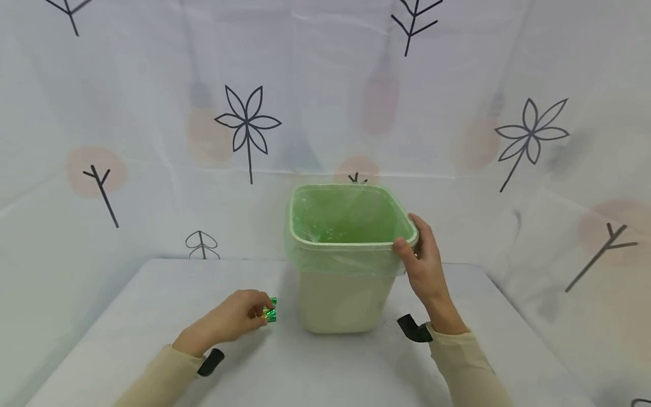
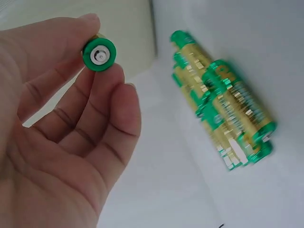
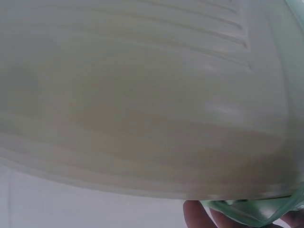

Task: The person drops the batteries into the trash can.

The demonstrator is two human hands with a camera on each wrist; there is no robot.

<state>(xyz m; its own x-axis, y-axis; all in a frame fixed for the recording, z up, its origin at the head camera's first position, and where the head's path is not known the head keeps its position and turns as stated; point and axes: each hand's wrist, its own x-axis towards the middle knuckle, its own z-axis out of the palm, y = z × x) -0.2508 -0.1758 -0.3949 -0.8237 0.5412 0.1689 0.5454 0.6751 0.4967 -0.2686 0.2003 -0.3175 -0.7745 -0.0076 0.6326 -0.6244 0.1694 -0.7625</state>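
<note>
Outside the bin (image 1: 346, 305) (right fingers (image 1: 426, 232) on rim (image 1: 351, 246)), left fingers (image 2: 126, 107) pinch a battery (image 2: 99, 54).

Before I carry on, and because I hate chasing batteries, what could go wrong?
The pinched battery could slip from the left hand. The other batteries, bunched near the bin, might roll if bumped. The right hand grips the bin's top over its folded liner and could drag that liner loose.

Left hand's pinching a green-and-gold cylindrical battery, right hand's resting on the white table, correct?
The right hand isn't on the table: the head view shows it gripping the rim of the cream plastic bin. The left hand does pinch the battery.
</note>
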